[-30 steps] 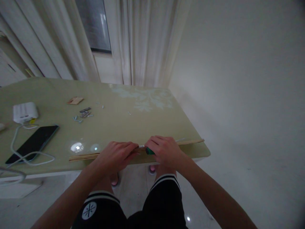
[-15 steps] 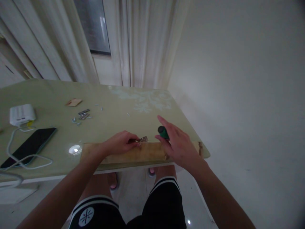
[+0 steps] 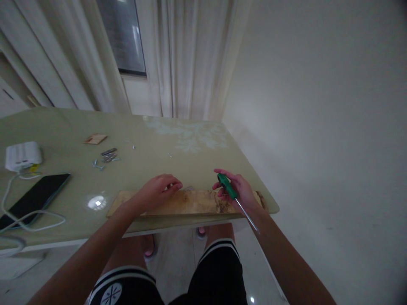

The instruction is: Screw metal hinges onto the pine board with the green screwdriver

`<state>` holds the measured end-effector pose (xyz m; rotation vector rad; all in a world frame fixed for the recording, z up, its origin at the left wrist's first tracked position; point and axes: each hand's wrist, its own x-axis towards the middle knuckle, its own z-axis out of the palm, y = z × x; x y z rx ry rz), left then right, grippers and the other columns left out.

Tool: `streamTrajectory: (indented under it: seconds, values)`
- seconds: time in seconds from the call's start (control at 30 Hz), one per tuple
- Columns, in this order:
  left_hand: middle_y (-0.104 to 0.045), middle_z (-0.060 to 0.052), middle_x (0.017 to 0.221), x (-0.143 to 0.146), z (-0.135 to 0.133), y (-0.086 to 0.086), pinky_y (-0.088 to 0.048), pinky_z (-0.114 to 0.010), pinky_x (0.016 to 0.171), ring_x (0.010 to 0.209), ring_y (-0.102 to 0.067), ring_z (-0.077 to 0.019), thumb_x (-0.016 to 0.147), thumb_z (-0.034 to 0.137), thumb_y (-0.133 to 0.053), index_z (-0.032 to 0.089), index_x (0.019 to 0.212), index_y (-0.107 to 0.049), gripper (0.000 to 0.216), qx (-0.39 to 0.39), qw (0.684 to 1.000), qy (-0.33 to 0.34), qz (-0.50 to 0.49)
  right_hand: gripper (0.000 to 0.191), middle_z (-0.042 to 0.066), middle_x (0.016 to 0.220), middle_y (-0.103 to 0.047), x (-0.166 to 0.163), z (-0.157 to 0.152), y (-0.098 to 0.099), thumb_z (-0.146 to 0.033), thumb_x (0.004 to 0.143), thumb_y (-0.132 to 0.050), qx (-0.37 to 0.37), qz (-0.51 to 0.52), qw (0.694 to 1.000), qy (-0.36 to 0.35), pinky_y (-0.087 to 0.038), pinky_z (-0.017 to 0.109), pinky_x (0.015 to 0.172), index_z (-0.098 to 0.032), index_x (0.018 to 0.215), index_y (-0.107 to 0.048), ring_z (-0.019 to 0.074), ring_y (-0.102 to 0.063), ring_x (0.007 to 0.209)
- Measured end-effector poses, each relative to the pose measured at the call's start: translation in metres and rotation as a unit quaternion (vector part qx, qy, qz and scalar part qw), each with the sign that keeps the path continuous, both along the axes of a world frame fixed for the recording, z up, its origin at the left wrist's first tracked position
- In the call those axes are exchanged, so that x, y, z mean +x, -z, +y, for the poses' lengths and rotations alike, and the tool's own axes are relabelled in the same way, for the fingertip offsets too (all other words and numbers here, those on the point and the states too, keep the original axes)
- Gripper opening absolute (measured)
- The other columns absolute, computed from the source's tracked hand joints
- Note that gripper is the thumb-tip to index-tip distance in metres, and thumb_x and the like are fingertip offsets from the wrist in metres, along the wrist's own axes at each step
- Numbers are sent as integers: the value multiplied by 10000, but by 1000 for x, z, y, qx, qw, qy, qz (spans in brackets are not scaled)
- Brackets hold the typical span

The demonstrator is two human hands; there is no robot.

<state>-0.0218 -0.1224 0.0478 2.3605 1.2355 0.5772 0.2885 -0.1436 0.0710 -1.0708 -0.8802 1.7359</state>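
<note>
A long wooden board [image 3: 193, 203] lies along the near edge of the table [image 3: 152, 131]. Over its left half rests my left hand [image 3: 160, 189], fingers curled together and thumb tucked beneath. Just right of those fingertips, a small metal hinge [image 3: 188, 187] sits at the board's far edge; I cannot tell whether they touch it. What the fingers enclose, if anything, is hidden. Above the board's right end, my right hand [image 3: 240, 192] loosely holds a screwdriver [image 3: 227, 185] by its green handle, some fingers spread. Its metal shaft points back towards my forearm.
Several hinges [image 3: 109, 156] and screws [image 3: 98, 165] lie on the left of the table, below a small wooden piece [image 3: 96, 139]. Farther left are a phone [image 3: 34, 199], a white box [image 3: 23, 156] and a cable [image 3: 47, 212]. A wall [image 3: 318, 127] borders the right side.
My right hand has turned palm-up, swinging the screwdriver so its shaft shows, pointing back towards me. The hinge lies flatter, beside my left fingertips. The view has shifted slightly.
</note>
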Motion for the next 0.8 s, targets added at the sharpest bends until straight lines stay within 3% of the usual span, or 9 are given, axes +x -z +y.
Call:
streamTrajectory:
  seconds: [0.1,0.17,0.37,0.53,0.63,0.7,0.8]
  values:
    - [-750,-96,1111,-2,-20,6,-497,-411,961,1054,-659,-273,1008,533,-605,222,1168,-760,383,39,998,28,44,486,106,825,-790,-1,-6,8,-360,951,-454,-28,69,996,-50,-555,203,522,-170,1355,-645,159,-725,606]
    - [-727,-110,1225,-2,-32,12,-479,-461,1038,1145,-622,-308,931,555,-715,219,1272,-723,480,69,996,15,60,432,109,790,-791,-6,-7,13,-385,988,-449,-35,67,996,-52,-554,197,519,-157,1279,-674,156,-724,577]
    - [-694,-131,1312,-1,-49,28,-469,-506,1052,1203,-583,-341,856,644,-773,212,1359,-669,671,115,991,4,74,416,134,760,-795,-24,-3,26,-420,1032,-416,-80,35,996,-23,-569,216,504,-134,1099,-710,185,-765,586]
    - [-693,-136,1325,1,-52,35,-466,-524,1053,1205,-581,-344,872,619,-772,201,1384,-653,672,142,987,-7,73,302,113,979,-834,-30,-4,27,-343,893,-619,11,80,996,-41,-655,306,776,-198,1145,-698,218,-823,875]
    - [-703,-136,1316,2,-53,35,-476,-523,1047,1198,-591,-344,881,611,-765,209,1391,-656,658,153,986,-6,69,496,87,1131,-824,-34,-5,25,-200,730,-784,54,68,994,-69,-630,302,906,-234,1207,-653,213,-801,1047]
    - [-705,-138,1320,2,-54,35,-479,-526,1053,1201,-600,-348,884,616,-760,212,1395,-657,658,153,986,-7,69,527,83,1128,-823,-41,-5,26,-219,726,-850,65,34,993,-91,-621,290,910,-235,1206,-633,208,-798,1052]
    - [-704,-153,1336,0,-53,38,-481,-542,1074,1230,-610,-374,853,664,-769,204,1398,-656,722,143,987,-15,71,405,67,952,-820,-58,-3,31,-423,839,-831,100,-89,985,-108,-639,308,771,-220,1138,-648,221,-810,893]
